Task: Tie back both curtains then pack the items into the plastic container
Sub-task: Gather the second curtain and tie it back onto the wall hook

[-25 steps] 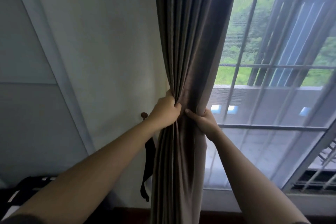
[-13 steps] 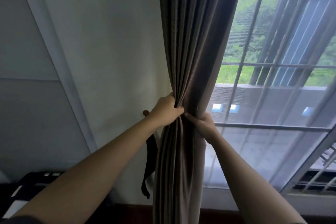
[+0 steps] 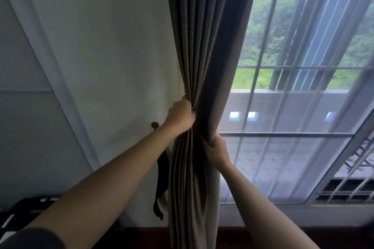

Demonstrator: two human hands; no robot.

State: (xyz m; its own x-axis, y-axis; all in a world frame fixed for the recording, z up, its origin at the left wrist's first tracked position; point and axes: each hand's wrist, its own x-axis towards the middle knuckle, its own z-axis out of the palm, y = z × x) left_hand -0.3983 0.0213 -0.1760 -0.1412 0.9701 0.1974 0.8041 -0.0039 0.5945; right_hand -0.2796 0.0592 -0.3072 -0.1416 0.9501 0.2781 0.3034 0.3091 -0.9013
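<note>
Head view, the only one: the curtain (image 3: 202,46) hangs bunched at the left edge of the window (image 3: 303,107), close against the wall (image 3: 111,46). The left hand (image 3: 180,115) is a fist curled round the wall-side folds. The right hand (image 3: 215,147) sits lower on the window side, fingers wrapped round the outer folds and squeezing them in. Both grip cloth; neither holds a tie. A dark tieback strap (image 3: 162,178) dangles loose below a small round hook (image 3: 155,125) on the wall, just beside the left wrist, touching no hand. My read: gathering is under way and the tie is not yet on. The second curtain, the container and the items are out of view. Risks: one hand must let go to fetch the strap, and the other likely cannot span the whole bundle, so the freed folds could fan out. The strap is partly hidden by the forearm and the curtain edge, so a blind reach may miss it or knock it off the hook. The grips sit at uneven heights, so the strap may go on crooked and slide down.
</note>
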